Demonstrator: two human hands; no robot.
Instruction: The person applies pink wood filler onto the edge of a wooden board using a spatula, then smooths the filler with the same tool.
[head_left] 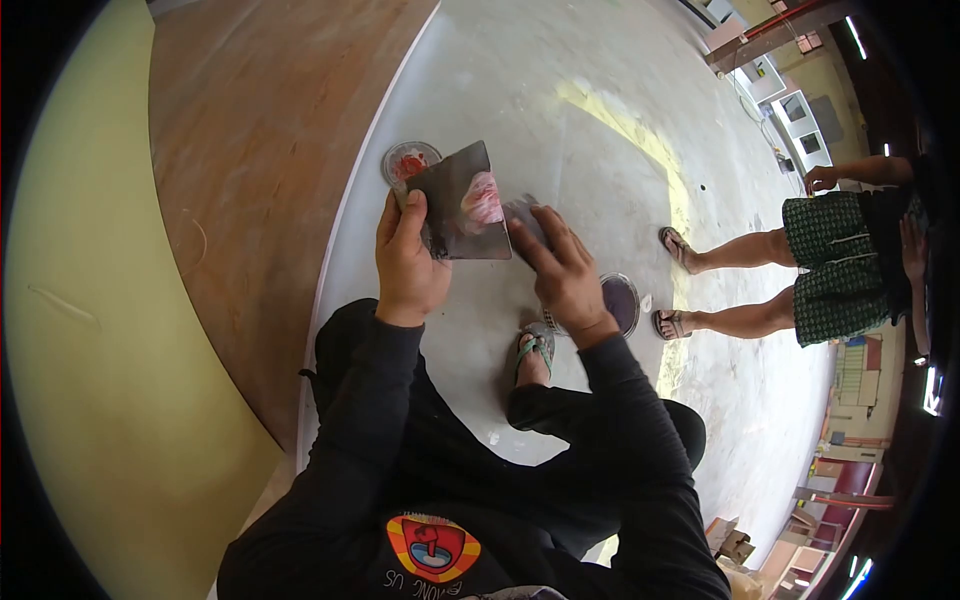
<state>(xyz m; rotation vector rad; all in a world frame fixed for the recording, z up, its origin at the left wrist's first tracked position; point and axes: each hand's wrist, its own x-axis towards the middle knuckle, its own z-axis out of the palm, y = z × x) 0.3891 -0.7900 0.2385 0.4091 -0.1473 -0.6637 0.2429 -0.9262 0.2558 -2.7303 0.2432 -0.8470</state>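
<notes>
My left hand (410, 262) grips a dark, flat, square plate (445, 195) by its lower left edge, thumb on top. A lump of pink-and-white paste (481, 200) lies on the plate near its right side. Beside the plate, my right hand (565, 265) is closed on a dark, thin spreader (522, 212), blurred, close to the plate's right edge. Just beyond the plate, a round clear container (396, 158) with red smears inside is partly covered by it. Below my right hand stands a round tin (622, 303) with a dark top, partly hidden behind the wrist.
On the left rise a brown board (270, 130) and a curved pale-yellow panel (110, 330). Another person (740, 255) in sandals stands to the right on the grey floor (520, 90), by a yellow stripe (640, 135). Cartons (735, 545) lie at lower right.
</notes>
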